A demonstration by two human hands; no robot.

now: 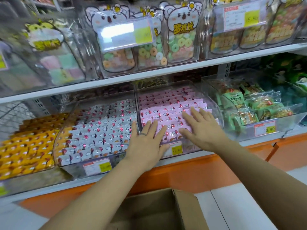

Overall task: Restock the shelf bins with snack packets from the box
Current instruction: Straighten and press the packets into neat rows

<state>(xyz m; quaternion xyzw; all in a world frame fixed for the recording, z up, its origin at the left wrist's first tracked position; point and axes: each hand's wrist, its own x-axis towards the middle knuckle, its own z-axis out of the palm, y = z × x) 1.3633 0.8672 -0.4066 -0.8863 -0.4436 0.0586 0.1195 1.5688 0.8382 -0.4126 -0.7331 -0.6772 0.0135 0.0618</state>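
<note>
Head view: both hands lie flat, palms down, on the pink packets in the clear bin at centre of the lower shelf. Left hand sits at the bin's 7 o'clock corner, fingers spread and straight, gripping nothing; a ring shows on one finger. Right hand rests toward 4 o'clock, fingers likewise extended, nothing held. Judgement: the flat palms are pressing and levelling the rows so the packets sit below the bin's rim and stay in neat lines. The white packets fill the neighbouring bin at 9 o'clock, orange packets beyond. The cardboard box stands open at 6 o'clock, directly under the arms, for short reaches; its visible interior looks empty.
</note>
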